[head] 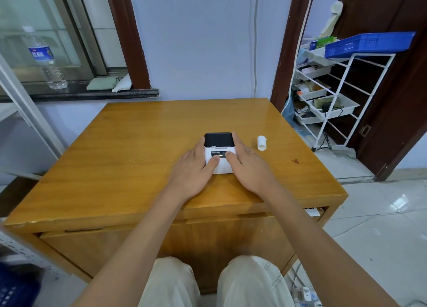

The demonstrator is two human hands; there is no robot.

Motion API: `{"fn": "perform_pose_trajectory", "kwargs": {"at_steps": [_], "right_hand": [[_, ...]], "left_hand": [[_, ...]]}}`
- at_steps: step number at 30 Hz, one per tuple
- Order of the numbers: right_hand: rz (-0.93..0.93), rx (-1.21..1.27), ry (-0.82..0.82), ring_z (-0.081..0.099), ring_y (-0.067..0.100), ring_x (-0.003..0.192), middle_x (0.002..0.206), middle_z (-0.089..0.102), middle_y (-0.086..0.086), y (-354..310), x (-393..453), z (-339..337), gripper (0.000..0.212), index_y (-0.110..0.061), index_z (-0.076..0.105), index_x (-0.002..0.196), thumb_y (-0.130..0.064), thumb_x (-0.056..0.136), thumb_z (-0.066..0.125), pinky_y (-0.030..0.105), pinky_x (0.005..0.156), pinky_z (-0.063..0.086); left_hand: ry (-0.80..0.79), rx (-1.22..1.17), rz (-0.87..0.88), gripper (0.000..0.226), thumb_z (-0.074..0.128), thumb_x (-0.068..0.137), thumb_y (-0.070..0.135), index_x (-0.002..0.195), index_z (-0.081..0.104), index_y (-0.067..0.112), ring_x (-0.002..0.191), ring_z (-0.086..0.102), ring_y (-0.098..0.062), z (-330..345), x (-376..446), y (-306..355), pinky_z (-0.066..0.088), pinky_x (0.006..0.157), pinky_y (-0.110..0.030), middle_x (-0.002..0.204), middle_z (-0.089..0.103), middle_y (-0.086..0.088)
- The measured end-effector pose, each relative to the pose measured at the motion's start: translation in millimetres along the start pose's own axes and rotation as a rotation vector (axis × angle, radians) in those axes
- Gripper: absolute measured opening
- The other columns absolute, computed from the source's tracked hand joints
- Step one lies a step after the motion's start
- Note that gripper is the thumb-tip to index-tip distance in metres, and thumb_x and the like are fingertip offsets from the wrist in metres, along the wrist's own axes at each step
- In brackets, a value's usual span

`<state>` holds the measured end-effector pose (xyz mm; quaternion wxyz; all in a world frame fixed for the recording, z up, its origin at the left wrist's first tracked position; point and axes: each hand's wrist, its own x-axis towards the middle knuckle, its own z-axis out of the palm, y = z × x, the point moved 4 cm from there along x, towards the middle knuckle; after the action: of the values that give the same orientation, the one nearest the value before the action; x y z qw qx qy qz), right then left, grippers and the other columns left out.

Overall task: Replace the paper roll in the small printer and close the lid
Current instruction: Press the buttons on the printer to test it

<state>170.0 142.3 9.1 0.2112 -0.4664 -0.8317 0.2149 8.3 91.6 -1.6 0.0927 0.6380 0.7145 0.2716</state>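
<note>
- wooden desk (138, 149), fills the middle of the view, glossy top, drawer front below
- white wire rack (332, 94) right of desk, trays of clutter, blue basket (369, 43) on top
- water bottle (47, 59) on window sill, far left
- left hand (194, 168) clasps printer's left side, thumb on the white front panel
- right hand (248, 168) clasps printer's right side, thumb beside the small display
- small printer (218, 153) mid-desk between both hands, black lid part at back, looks closed
- paper roll (261, 142) lies on desk just right of right hand, not touched
</note>
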Motion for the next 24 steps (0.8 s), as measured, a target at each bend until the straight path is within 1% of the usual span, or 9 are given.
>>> {"fn": "perform_pose_trajectory", "kwargs": {"at_steps": [3,7,9,12,15,20,24], "right_hand": [[0.003,0.005,0.004,0.046,0.025,0.144,0.166,0.041,0.008,0.5,0.6,0.4,0.066,-0.023,0.005,0.170,-0.044,0.112,0.028,0.036,0.097,0.040],[0.006,0.012,0.000,0.046,0.024,0.144,0.165,0.042,0.008,0.4,-0.1,0.2,0.066,-0.023,0.005,0.170,-0.043,0.112,0.028,0.034,0.093,0.037],[0.004,0.010,0.000,0.047,0.024,0.143,0.164,0.043,0.007,-0.1,-0.3,-0.1,0.066,-0.023,0.005,0.170,-0.043,0.112,0.028,0.034,0.094,0.038],[0.002,0.003,-0.002,0.046,0.024,0.145,0.166,0.041,0.007,-1.0,-0.7,-0.4,0.066,-0.023,0.004,0.170,-0.044,0.112,0.028,0.036,0.099,0.040],[0.004,0.002,-0.003,0.044,0.024,0.146,0.167,0.040,0.007,-0.7,-0.9,-0.4,0.067,-0.024,0.003,0.170,-0.045,0.111,0.028,0.038,0.104,0.041],[0.008,0.010,-0.001,0.048,0.024,0.142,0.165,0.043,0.008,0.7,0.6,0.8,0.067,-0.024,0.005,0.170,-0.045,0.111,0.028,0.036,0.095,0.040],[0.018,0.032,0.000,0.046,0.024,0.144,0.167,0.040,0.007,2.3,1.1,1.6,0.066,-0.025,0.005,0.170,-0.045,0.111,0.029,0.034,0.093,0.037]], "left_hand": [[-0.003,-0.002,-0.006,0.074,0.031,0.104,0.056,0.166,0.011,0.020,0.141,0.044,-0.022,0.2,0.3,-0.7,0.039,0.106,-0.038,0.160,0.045,-0.001],[-0.001,0.006,-0.004,0.075,0.031,0.104,0.057,0.166,0.010,0.020,0.143,0.042,-0.022,-0.1,0.0,-0.9,0.038,0.108,-0.039,0.162,0.042,-0.001],[0.004,0.002,-0.004,0.074,0.032,0.104,0.056,0.166,0.012,0.020,0.141,0.043,-0.022,-0.6,0.0,-0.2,0.038,0.105,-0.038,0.161,0.043,-0.001],[0.016,-0.010,0.002,0.072,0.033,0.104,0.055,0.165,0.014,0.022,0.137,0.047,-0.022,-0.5,-0.4,0.6,0.040,0.100,-0.037,0.157,0.048,0.000],[0.007,-0.007,-0.002,0.072,0.033,0.104,0.055,0.165,0.013,0.022,0.138,0.045,-0.021,-1.0,-1.0,0.9,0.039,0.100,-0.036,0.158,0.047,0.000],[0.001,-0.002,0.000,0.073,0.033,0.105,0.054,0.166,0.011,0.020,0.141,0.043,-0.021,-2.0,-1.4,2.2,0.038,0.103,-0.036,0.161,0.043,-0.001],[-0.007,-0.002,-0.002,0.074,0.032,0.104,0.056,0.166,0.012,0.021,0.141,0.043,-0.021,-0.2,-0.3,0.4,0.039,0.106,-0.038,0.161,0.044,0.000]]}}
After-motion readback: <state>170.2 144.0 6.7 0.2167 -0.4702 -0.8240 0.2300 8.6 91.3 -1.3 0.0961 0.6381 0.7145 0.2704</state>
